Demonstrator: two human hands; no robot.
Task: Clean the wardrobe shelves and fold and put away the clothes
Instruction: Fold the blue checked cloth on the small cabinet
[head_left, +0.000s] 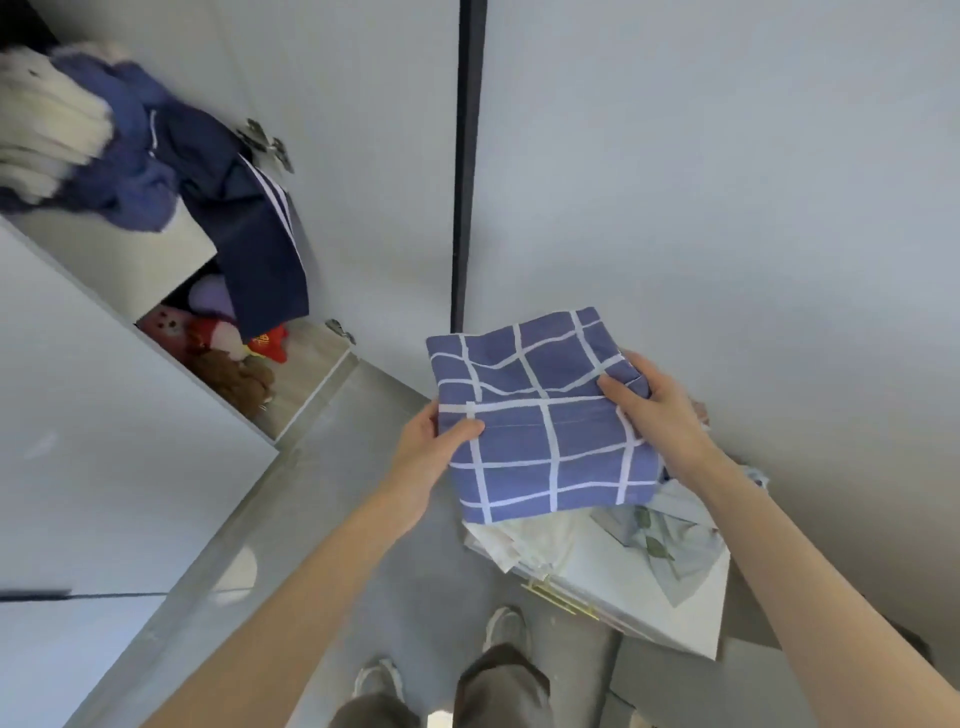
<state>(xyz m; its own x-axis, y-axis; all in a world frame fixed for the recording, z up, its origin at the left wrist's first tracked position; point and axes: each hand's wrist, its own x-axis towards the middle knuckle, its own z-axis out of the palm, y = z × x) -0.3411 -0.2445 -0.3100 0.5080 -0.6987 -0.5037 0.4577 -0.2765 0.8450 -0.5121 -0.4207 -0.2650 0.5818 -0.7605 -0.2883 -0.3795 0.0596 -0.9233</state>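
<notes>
Folded blue checked cloth (535, 415) is held over pale linens (545, 540) on a white cabinet (675, 623), before grey wardrobe doors (727, 182); left grip (431, 447) and right grip (654, 405) pinch its sides, long axis pointing toward the doors.

I hold the folded cloth (540, 415) between my left hand (431, 447), at its left edge, and my right hand (660, 400), at its right edge. It sits above the stack of linens (597, 540) on the drawer unit (649, 613). To the left, the clothes pile (104, 140) lies on the upper shelf (130, 260). One garment (254, 249) hangs over that shelf's front edge. Soft toys (218, 353) lie on the lower shelf (306, 374) beneath.
</notes>
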